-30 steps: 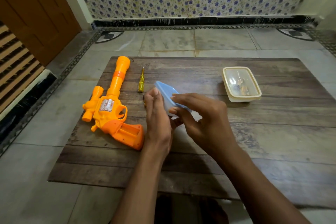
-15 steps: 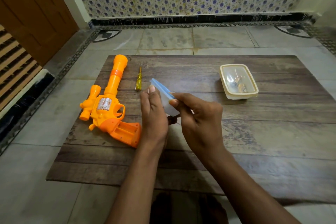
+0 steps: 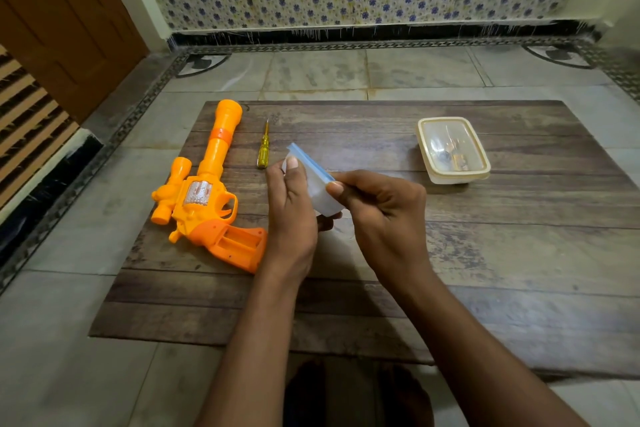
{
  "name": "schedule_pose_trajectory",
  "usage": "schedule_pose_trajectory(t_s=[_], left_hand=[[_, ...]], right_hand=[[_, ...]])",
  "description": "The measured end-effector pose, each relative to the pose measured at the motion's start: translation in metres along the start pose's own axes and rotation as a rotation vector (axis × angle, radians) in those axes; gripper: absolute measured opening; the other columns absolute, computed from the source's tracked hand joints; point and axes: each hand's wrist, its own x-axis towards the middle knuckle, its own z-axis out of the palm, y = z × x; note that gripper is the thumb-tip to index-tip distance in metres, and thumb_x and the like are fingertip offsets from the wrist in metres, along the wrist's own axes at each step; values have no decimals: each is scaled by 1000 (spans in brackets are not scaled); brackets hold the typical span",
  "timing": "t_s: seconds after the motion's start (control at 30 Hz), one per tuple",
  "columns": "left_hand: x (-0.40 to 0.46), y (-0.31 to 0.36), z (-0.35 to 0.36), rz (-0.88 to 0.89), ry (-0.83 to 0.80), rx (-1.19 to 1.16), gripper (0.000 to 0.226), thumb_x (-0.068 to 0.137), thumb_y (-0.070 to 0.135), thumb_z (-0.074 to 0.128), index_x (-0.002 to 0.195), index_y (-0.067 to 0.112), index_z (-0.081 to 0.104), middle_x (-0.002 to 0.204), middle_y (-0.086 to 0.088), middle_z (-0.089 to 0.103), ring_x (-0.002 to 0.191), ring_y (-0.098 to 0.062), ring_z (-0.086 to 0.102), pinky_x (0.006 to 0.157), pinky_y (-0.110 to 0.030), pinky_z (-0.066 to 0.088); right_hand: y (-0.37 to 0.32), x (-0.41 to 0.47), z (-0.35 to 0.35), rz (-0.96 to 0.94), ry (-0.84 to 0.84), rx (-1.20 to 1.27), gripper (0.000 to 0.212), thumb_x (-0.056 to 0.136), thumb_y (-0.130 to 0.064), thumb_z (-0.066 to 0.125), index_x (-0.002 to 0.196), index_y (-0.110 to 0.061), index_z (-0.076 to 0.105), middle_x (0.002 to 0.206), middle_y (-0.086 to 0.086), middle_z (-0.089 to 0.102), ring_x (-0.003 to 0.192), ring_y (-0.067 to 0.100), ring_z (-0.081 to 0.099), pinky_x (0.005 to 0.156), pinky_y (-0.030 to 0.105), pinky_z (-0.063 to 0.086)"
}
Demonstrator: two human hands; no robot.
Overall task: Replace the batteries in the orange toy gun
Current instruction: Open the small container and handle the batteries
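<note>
The orange toy gun [image 3: 204,198] lies on its side at the left edge of the wooden board [image 3: 519,253], barrel pointing away from the person, and the slot in its grip looks open and empty, though that is hard to tell for certain. Neither hand touches it. Between them they hold a small white container with a blue lid [image 3: 317,180], tilted above the board: the left hand [image 3: 294,218] has its fingers curled round the near side, a fingertip up at the lid's rim, and the right hand [image 3: 381,211] pinches the lid's edge with thumb and forefinger. I judge the step in hand to be opening this container, presumably to reach the fresh batteries; none can be seen. The next move calls for peeling the lid up while the left hand steadies the tilted body, so nothing spills. Just beyond the left hand a yellow-handled screwdriver [image 3: 264,149] lies beside the barrel. Well off to the right stands a cream plastic tub [image 3: 450,177] holding a few small items, too blurred to name. Nothing lies between the hands and the gun.
</note>
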Motion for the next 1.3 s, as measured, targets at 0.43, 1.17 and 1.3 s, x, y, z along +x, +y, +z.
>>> schedule_pose_trajectory(t_s=[0.43, 1.17, 1.3], left_hand=[[2, -2, -2, -8, -46, 25, 21, 114, 43, 30, 115, 38, 49, 110, -7, 60, 91, -21, 65, 63, -32, 58], [8, 7, -9, -289, -89, -407, 44, 108, 45, 38, 127, 10, 60, 95, -9, 69, 72, -16, 68, 60, -29, 53], [8, 9, -11, -305, -108, -418, 37, 107, 41, 41, 113, 13, 63, 91, -8, 70, 71, -16, 67, 58, -27, 54]], right_hand=[[-3, 1, -5, 38, -37, 62, 10, 90, -6, 74, 91, -7, 83, 78, 1, 79, 75, 20, 74, 67, 48, 58], [8, 4, -17, -652, -137, -636, 35, 89, 8, 44, 109, 9, 73, 110, 22, 76, 101, 36, 74, 81, 45, 63], [9, 2, -14, -656, -105, -613, 32, 88, 12, 48, 109, 9, 72, 111, 22, 75, 103, 35, 74, 83, 45, 62]])
